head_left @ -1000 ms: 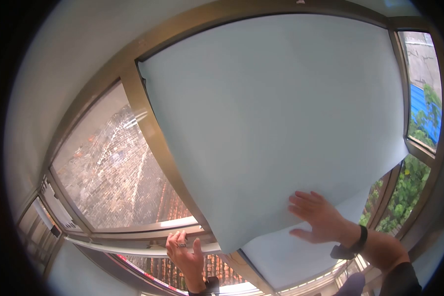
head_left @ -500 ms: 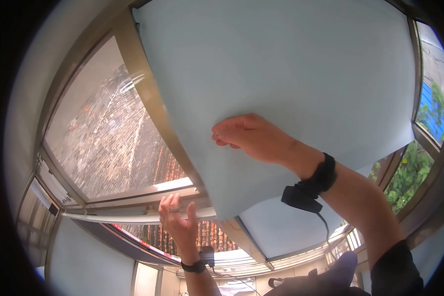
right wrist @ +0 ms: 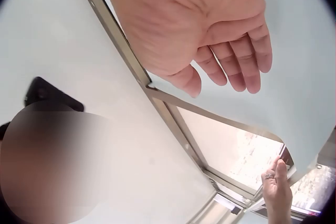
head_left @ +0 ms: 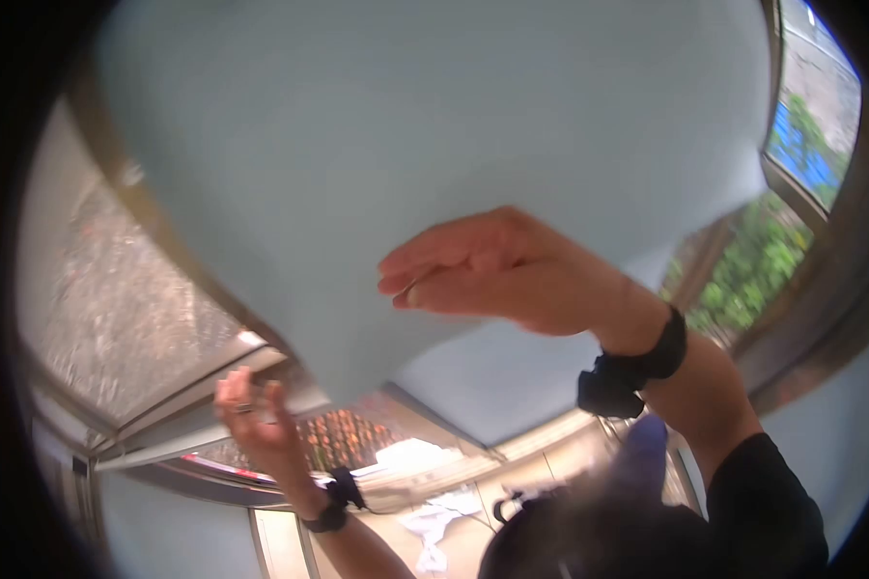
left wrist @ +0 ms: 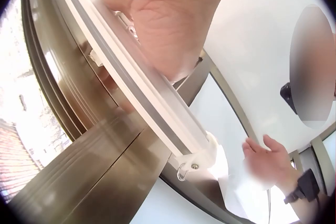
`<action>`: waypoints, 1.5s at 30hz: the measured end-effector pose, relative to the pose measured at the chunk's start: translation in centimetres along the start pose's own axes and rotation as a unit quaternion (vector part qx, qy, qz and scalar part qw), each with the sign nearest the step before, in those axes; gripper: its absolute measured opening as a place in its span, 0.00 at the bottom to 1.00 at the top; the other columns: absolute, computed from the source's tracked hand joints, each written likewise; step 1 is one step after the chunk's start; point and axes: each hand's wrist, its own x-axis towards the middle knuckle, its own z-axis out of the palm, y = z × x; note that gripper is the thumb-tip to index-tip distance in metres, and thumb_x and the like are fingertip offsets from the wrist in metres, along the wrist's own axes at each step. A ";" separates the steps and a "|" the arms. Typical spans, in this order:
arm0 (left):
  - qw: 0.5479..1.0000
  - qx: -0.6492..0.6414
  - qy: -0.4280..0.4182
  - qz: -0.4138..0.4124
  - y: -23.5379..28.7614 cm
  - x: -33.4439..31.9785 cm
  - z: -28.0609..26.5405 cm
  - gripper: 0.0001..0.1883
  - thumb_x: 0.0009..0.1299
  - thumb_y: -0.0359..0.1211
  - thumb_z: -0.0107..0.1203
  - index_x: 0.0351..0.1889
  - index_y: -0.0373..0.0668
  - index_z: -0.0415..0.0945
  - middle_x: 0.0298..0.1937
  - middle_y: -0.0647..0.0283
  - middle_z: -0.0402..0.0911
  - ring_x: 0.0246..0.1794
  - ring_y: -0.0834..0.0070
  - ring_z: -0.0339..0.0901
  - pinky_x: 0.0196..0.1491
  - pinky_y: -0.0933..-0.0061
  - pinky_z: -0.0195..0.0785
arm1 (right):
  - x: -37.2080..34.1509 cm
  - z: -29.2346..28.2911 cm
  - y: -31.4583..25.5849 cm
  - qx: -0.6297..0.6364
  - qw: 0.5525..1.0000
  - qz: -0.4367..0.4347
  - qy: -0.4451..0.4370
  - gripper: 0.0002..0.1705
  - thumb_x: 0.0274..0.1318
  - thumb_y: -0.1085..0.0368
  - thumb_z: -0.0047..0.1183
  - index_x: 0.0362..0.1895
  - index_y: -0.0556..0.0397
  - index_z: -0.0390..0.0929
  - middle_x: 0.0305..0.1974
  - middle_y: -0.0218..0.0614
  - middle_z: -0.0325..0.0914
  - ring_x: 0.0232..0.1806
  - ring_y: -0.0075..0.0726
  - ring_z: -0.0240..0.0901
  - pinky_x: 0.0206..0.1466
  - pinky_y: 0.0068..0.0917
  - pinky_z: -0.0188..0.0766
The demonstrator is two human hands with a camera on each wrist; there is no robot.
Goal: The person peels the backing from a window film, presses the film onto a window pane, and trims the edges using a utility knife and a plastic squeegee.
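Note:
A large pale blue-grey sheet (head_left: 454, 116) hangs over the window, its lower corner tapering down loose. In front of its lower part is my right hand (head_left: 497, 275), seen edge-on in the head view. The right wrist view shows its palm (right wrist: 194, 19), fingers extended, slightly bent, with nothing between them. My left hand (head_left: 261, 429), a ring on one finger, is at the white rail (head_left: 174, 434) below the window, fingers pointing up. In the left wrist view its palm overlaps the rail (left wrist: 157, 113), whose end cap carries a small metal ring; its fingers are out of that view.
Bronze-coloured window frame (left wrist: 94, 166) runs beside the rail. Tiled roofs (head_left: 348, 434) and green plants (head_left: 753, 280) show outside. Another pale blue panel (head_left: 502, 386) lies behind the sheet's lower edge. A white cloth (head_left: 439, 521) is far below. Black wrist devices (head_left: 613, 386) trail cables.
The head view has tilted downward and blurred. My right hand has moved left across the sheet, its fingers straightening over the last half second. The left hand stays by the rail.

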 end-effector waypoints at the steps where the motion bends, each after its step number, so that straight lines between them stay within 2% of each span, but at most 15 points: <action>1: 1.000 -0.006 -0.007 -0.002 0.1 0.1 -0.1 0.21 0.76 0.46 0.55 0.58 0.40 0.78 0.61 0.55 0.77 0.67 0.55 0.69 0.69 0.52 0.61 | -2.5 -1.1 0.6 0.063 0.998 -0.017 0.009 0.23 0.66 0.65 0.54 0.62 0.62 0.75 0.54 0.47 0.81 0.57 0.40 0.78 0.62 0.34 0.74; 6: 0.998 -0.043 0.028 -0.036 -1.0 -1.6 0.1 0.18 0.78 0.41 0.52 0.59 0.40 0.76 0.61 0.55 0.78 0.66 0.57 0.72 0.68 0.56 0.64 | -16.9 -6.9 7.4 0.074 0.972 0.091 0.202 0.23 0.67 0.66 0.48 0.63 0.65 0.73 0.56 0.54 0.79 0.58 0.50 0.79 0.64 0.40 0.74; 9: 0.980 -0.014 0.171 0.104 1.8 -2.9 -1.3 0.17 0.81 0.39 0.48 0.56 0.36 0.78 0.54 0.53 0.81 0.55 0.62 0.79 0.61 0.64 0.72 | -27.7 -8.7 14.4 0.108 0.894 0.228 0.371 0.24 0.70 0.60 0.49 0.64 0.60 0.73 0.57 0.45 0.80 0.59 0.41 0.78 0.62 0.34 0.72; 11: 0.983 0.066 0.134 0.105 6.5 -6.4 -1.7 0.17 0.82 0.39 0.46 0.50 0.35 0.79 0.45 0.56 0.83 0.45 0.62 0.82 0.53 0.65 0.76 | -34.2 -8.3 17.9 0.103 0.812 0.339 0.464 0.22 0.70 0.58 0.50 0.62 0.55 0.76 0.56 0.38 0.81 0.55 0.32 0.79 0.59 0.29 0.71; 13: 0.991 -0.036 -0.035 0.123 11.1 -11.5 -0.4 0.17 0.83 0.38 0.43 0.45 0.35 0.79 0.40 0.57 0.82 0.38 0.62 0.81 0.47 0.66 0.77 | -40.5 -7.1 20.9 0.097 0.748 0.416 0.508 0.21 0.69 0.57 0.52 0.60 0.54 0.77 0.54 0.36 0.81 0.52 0.29 0.79 0.58 0.28 0.71; 14: 0.986 -0.080 -0.146 -0.024 9.5 -15.6 3.0 0.14 0.80 0.37 0.47 0.43 0.36 0.78 0.40 0.58 0.81 0.39 0.63 0.80 0.47 0.67 0.75 | -41.3 -5.0 23.3 0.122 0.719 0.433 0.530 0.21 0.68 0.57 0.52 0.59 0.54 0.77 0.53 0.36 0.81 0.51 0.28 0.79 0.57 0.28 0.72; 15: 0.894 -0.373 -0.247 0.032 12.9 -17.2 5.5 0.11 0.77 0.36 0.51 0.42 0.36 0.77 0.40 0.58 0.81 0.42 0.62 0.79 0.48 0.65 0.73 | -43.4 -4.3 24.7 0.147 0.694 0.442 0.549 0.20 0.68 0.57 0.53 0.58 0.53 0.78 0.53 0.35 0.82 0.50 0.27 0.79 0.56 0.28 0.72; 18: 0.748 -0.361 -0.556 -0.014 16.6 -26.3 13.0 0.11 0.63 0.29 0.67 0.41 0.38 0.78 0.38 0.56 0.80 0.40 0.56 0.79 0.46 0.60 0.73 | -48.1 -1.5 29.0 0.041 0.666 0.531 0.522 0.24 0.65 0.58 0.56 0.61 0.57 0.76 0.53 0.37 0.82 0.52 0.32 0.79 0.59 0.29 0.72; 21: 0.644 -0.323 -0.691 0.055 17.4 -37.9 17.8 0.19 0.63 0.35 0.66 0.51 0.39 0.80 0.41 0.54 0.82 0.45 0.56 0.80 0.49 0.59 0.73 | -49.7 1.4 29.6 -0.047 0.611 0.633 0.474 0.32 0.60 0.56 0.59 0.64 0.61 0.72 0.59 0.46 0.78 0.60 0.46 0.75 0.67 0.33 0.66; 23: 0.640 -0.322 -0.673 0.183 17.5 -44.2 20.1 0.27 0.62 0.35 0.67 0.59 0.39 0.75 0.45 0.53 0.79 0.48 0.56 0.77 0.51 0.56 0.71 | -50.8 3.1 30.5 -0.347 0.586 0.634 0.367 0.34 0.55 0.54 0.61 0.63 0.60 0.73 0.64 0.55 0.71 0.64 0.55 0.70 0.68 0.42 0.65; 29: 0.518 -0.278 -0.729 0.351 23.5 -56.2 23.1 0.26 0.60 0.35 0.68 0.57 0.42 0.76 0.54 0.59 0.76 0.55 0.61 0.74 0.49 0.58 0.71 | -54.3 7.7 33.2 -0.263 0.610 0.657 0.358 0.44 0.51 0.51 0.65 0.69 0.59 0.67 0.72 0.60 0.56 0.75 0.62 0.54 0.77 0.44 0.53; 35: 0.456 -0.331 -0.649 0.511 29.4 -65.7 24.6 0.15 0.69 0.32 0.50 0.52 0.42 0.77 0.49 0.61 0.75 0.53 0.63 0.73 0.45 0.59 0.71 | -53.2 10.0 34.0 -0.331 0.581 0.673 0.317 0.47 0.45 0.53 0.66 0.70 0.55 0.64 0.73 0.63 0.50 0.73 0.73 0.49 0.70 0.58 0.58; 36: 0.428 -0.326 -0.681 0.496 30.3 -66.7 24.7 0.18 0.71 0.33 0.48 0.57 0.42 0.76 0.55 0.59 0.75 0.60 0.59 0.70 0.53 0.57 0.69 | -53.2 10.2 33.9 -0.327 0.577 0.678 0.318 0.47 0.45 0.53 0.66 0.70 0.55 0.64 0.73 0.63 0.50 0.73 0.73 0.49 0.70 0.58 0.58; 40: 0.454 -0.334 -0.605 0.563 31.8 -70.9 25.1 0.24 0.72 0.32 0.47 0.66 0.43 0.70 0.67 0.56 0.70 0.72 0.54 0.61 0.66 0.50 0.59 | -53.2 11.1 33.5 -0.304 0.562 0.704 0.311 0.49 0.42 0.53 0.68 0.70 0.54 0.65 0.73 0.62 0.50 0.75 0.72 0.47 0.74 0.56 0.52; 45: 0.485 -0.298 -0.568 0.594 32.8 -73.8 25.8 0.21 0.71 0.33 0.48 0.63 0.44 0.71 0.60 0.59 0.73 0.67 0.57 0.66 0.62 0.53 0.61 | -53.8 11.3 33.6 -0.319 0.552 0.700 0.323 0.46 0.41 0.55 0.67 0.67 0.54 0.68 0.72 0.61 0.53 0.71 0.73 0.52 0.69 0.58 0.59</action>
